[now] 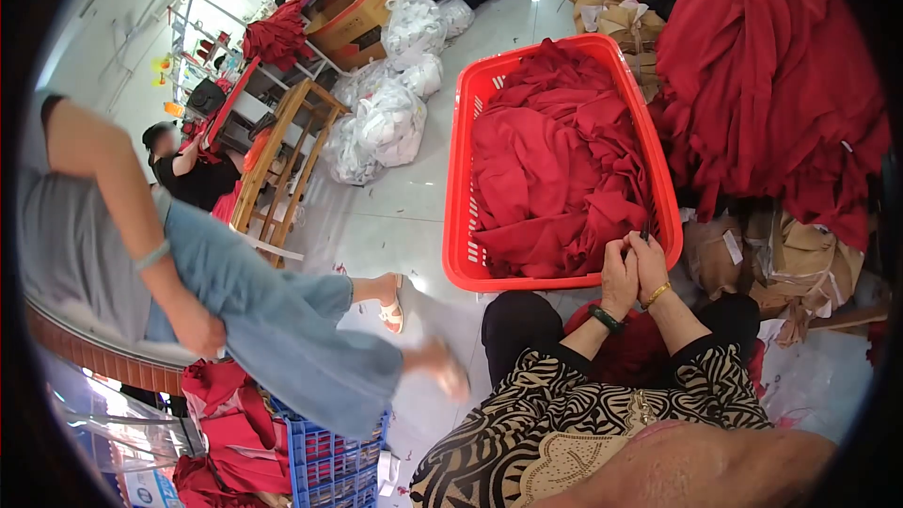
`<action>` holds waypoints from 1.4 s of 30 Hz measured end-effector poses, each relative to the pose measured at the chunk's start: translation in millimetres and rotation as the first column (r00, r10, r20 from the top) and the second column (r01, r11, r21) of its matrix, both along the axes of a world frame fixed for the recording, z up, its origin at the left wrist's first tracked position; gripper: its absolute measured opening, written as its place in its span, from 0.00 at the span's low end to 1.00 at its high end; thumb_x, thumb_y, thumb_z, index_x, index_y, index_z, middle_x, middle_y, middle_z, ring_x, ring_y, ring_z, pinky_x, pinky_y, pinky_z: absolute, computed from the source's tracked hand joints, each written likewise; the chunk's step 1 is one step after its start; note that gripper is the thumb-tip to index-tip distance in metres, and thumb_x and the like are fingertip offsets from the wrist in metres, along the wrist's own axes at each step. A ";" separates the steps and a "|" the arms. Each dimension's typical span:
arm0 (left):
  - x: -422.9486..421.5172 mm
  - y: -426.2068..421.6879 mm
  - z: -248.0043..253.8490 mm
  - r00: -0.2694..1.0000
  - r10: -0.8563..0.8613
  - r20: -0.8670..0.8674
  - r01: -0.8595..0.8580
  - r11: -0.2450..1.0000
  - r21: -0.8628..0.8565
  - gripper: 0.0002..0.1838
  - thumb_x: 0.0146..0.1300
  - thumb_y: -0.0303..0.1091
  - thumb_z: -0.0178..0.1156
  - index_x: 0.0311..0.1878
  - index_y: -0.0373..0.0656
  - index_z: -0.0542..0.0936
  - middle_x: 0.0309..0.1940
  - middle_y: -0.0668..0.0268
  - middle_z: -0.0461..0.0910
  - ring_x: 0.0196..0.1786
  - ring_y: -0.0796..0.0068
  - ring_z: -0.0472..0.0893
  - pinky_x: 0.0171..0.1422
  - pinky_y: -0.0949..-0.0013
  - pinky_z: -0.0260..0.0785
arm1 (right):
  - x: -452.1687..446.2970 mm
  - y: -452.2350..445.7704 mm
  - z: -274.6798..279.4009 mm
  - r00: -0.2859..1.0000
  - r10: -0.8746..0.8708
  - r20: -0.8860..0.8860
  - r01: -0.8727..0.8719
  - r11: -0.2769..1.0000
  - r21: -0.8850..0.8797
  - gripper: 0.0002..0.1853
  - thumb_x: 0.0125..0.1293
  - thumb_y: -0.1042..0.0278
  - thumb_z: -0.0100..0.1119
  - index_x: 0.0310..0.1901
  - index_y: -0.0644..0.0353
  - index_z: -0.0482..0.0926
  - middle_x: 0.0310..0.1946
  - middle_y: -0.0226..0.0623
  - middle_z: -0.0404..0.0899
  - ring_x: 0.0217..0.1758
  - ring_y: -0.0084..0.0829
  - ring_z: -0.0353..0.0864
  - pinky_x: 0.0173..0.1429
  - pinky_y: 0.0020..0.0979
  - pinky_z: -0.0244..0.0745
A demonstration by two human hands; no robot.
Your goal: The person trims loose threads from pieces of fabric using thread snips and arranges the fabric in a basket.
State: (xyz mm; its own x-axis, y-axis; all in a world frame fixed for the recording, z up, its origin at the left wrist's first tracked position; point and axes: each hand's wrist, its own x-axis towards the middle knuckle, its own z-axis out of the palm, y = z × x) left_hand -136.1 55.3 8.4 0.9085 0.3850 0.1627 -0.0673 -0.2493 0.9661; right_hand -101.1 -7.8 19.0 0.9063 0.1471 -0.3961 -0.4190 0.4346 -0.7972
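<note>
My left hand (618, 279), with a dark green bangle at the wrist, is at the near right corner of a red plastic basket (453, 216). My right hand (650, 266), wearing a gold bracelet, is pressed close beside it. The fingers of both hands are curled together. A small dark spot shows at the right fingertips, too small to name. Just beyond the fingers lies crumpled dark red fabric (536, 160) that fills the basket. More red fabric (628, 348) rests between my knees, under my forearms.
A person in blue jeans (273, 310) walks past on my left. A blue crate (334, 461) with red cloth stands behind them. Red fabric is heaped high (771, 75) on the right, above brown wrapped bundles (800, 259). White plastic bags (390, 122) lie beside a wooden rack (277, 165).
</note>
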 end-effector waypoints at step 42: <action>0.1 0.2 2.4 1.000 -0.007 0.011 0.007 1.000 -0.010 0.13 0.66 0.36 0.47 0.46 0.34 0.68 0.40 0.51 0.75 0.45 0.59 0.75 0.49 0.63 0.66 | -0.7 0.5 8.5 1.000 0.014 0.005 -0.014 1.000 -0.014 0.08 0.65 0.63 0.50 0.35 0.58 0.72 0.28 0.27 0.71 0.31 0.19 0.69 0.36 0.23 0.66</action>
